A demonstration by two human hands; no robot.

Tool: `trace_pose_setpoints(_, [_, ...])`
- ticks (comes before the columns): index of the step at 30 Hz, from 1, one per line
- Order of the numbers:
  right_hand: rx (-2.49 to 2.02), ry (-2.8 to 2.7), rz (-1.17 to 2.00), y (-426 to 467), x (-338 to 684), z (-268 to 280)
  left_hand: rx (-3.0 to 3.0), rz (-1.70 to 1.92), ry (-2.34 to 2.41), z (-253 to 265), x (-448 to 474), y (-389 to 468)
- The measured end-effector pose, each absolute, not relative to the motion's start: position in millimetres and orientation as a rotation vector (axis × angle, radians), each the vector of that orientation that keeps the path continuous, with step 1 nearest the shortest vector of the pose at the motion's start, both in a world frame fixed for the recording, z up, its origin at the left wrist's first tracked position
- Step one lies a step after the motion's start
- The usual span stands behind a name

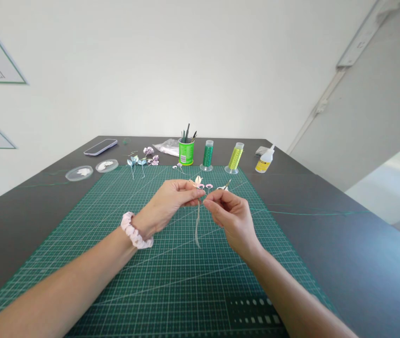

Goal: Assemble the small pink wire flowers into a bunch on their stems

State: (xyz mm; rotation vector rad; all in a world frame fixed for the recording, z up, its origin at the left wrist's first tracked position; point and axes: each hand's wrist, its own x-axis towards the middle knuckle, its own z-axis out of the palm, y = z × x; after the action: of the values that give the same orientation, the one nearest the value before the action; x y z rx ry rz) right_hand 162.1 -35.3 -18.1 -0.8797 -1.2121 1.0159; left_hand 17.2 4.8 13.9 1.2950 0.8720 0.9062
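Observation:
Over the cutting mat, my left hand (177, 195) is closed in a pinch, a pink-white scrunchie (134, 230) round its wrist. From its fingertips a pale, thin thread strand (197, 230) hangs down. Just above those fingers shows a small cream flower (198, 179); I cannot tell whether it is held or lies behind. Close beside, my right hand (231, 213) is also pinched shut, its thumb and forefinger nearly touching the left fingertips. Whatever it grips is too small to make out. Small pink petals on wires (209, 186) appear behind the hands.
Scissors (223, 188) lie behind my right hand. Further back stand a green pen tin (186, 152), green thread (208, 156), yellow thread (235, 157) and a glue bottle (265, 160). At left are blue wire flowers (134, 161), shallow dishes (79, 173) and a phone (100, 147).

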Motion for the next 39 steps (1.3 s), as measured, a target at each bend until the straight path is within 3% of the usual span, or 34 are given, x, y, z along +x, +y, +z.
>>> trace_pose_setpoints(39, [-0.899, -1.137, 0.968, -32.2, 160.4, -18.8, 1.203, 0.867, 0.847, 13.6, 15.7, 2.6])
